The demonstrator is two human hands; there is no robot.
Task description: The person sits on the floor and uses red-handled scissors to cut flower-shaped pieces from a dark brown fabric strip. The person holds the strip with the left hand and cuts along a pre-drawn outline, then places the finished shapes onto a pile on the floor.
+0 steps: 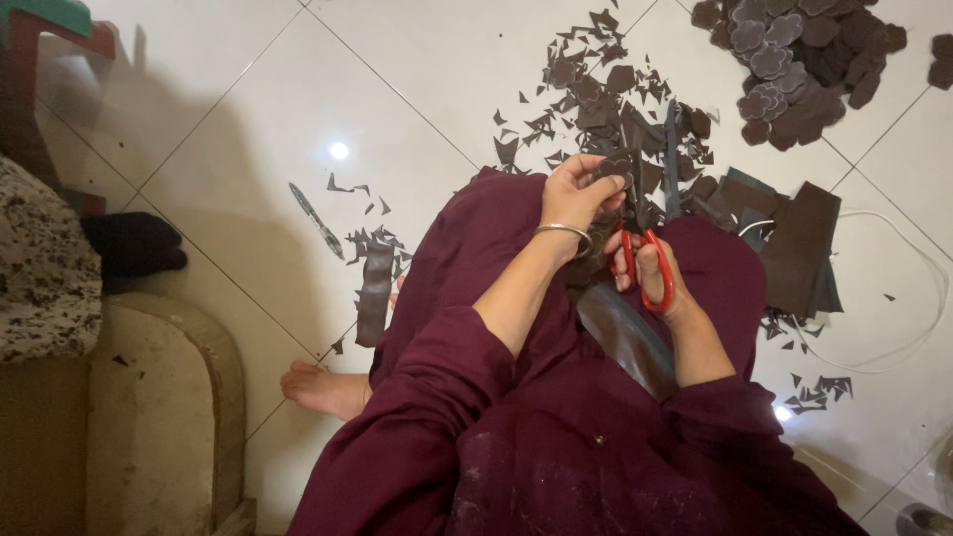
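My left hand (576, 194) pinches a small dark brown piece of sheet material (613, 167) above my lap. My right hand (650, 270) grips red-handled scissors (645, 260), fingers through the loops, with the blades pointing up at that piece. A long dark strip (623, 335) lies across my maroon-clothed lap under the right forearm. A thin bangle sits on my left wrist.
Dark offcuts (596, 94) litter the white tiled floor ahead. A heap of cut flower-shaped pieces (794, 60) lies far right, flat brown sheets (794, 248) and a white cord (913, 298) at right. A strip (375, 293) and a slim tool (316, 220) lie left; a beige seat (149, 397) stands near left.
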